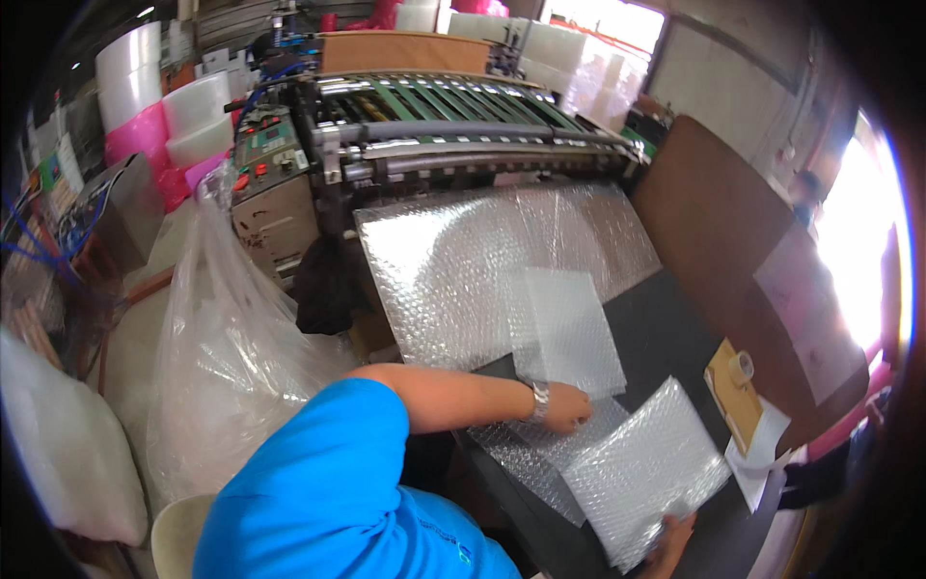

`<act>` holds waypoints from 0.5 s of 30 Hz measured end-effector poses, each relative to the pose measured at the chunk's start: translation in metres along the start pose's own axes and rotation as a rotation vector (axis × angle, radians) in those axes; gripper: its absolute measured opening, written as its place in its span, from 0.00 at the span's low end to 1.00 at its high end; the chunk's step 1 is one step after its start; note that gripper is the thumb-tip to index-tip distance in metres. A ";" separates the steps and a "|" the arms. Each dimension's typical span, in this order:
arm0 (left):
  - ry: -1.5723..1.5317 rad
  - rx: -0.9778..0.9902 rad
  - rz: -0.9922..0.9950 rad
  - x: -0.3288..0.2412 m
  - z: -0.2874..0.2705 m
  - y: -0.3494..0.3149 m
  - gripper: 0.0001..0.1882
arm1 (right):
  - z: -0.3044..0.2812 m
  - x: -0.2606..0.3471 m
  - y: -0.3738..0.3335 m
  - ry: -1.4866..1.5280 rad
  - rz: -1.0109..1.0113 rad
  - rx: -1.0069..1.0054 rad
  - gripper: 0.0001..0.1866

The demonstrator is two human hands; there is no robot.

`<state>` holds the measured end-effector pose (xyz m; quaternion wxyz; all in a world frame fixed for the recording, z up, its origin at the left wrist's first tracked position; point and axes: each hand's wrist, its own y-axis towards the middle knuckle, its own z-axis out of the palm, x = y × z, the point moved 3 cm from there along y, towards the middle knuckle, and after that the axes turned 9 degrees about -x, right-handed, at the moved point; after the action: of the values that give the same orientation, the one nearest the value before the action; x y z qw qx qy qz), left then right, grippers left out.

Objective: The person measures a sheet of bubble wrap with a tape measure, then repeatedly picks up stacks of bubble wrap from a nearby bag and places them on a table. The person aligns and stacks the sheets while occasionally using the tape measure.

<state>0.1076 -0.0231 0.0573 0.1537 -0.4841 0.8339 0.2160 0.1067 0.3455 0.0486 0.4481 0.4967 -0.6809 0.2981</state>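
Observation:
My left hand (569, 409), with a metal-banded watch at its wrist, is closed, its fingers curled down among overlapping bubble wrap pieces. Whether it pinches one of them is hidden. My right hand (672, 545) grips the near edge of a silvery bubble wrap pouch (646, 463) at the table's front right. Beyond my left hand a flat translucent bubble wrap piece (576, 333) lies partly over a large bubble wrap sheet (434, 280). Another bubble wrap piece (531, 470) lies under my left forearm and hangs toward the table's near edge.
The dark table (656, 323) runs up to a roller machine (453, 130) with a control box (273, 159) at its left. A tape roll (740, 366) rests on a brown board (730, 396) at the right. A large clear plastic bag (227, 367) stands at my left.

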 end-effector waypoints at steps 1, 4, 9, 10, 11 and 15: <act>0.045 -0.015 0.119 -0.004 -0.005 -0.008 0.13 | -0.015 -0.012 0.013 -0.038 -0.013 0.045 0.35; 0.119 0.161 0.146 -0.015 0.030 -0.052 0.13 | -0.006 0.025 -0.026 0.392 0.194 0.083 0.36; 0.315 -0.105 0.130 -0.022 0.009 -0.025 0.16 | 0.009 0.048 0.015 0.789 -0.094 -0.018 0.31; 0.283 -0.120 0.152 -0.018 0.007 -0.020 0.15 | 0.023 0.036 0.028 0.876 -0.019 -0.016 0.29; 0.254 -0.137 0.173 -0.015 0.004 -0.013 0.15 | 0.037 0.017 0.039 0.946 0.059 0.009 0.28; 0.246 -0.248 0.164 0.031 -0.026 0.026 0.20 | 0.068 -0.016 0.020 1.183 0.406 0.144 0.27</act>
<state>0.0686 -0.0479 0.0712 -0.0281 -0.4526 0.8500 0.2679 0.0684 0.3010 0.0063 0.6488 0.1375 -0.3768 0.6467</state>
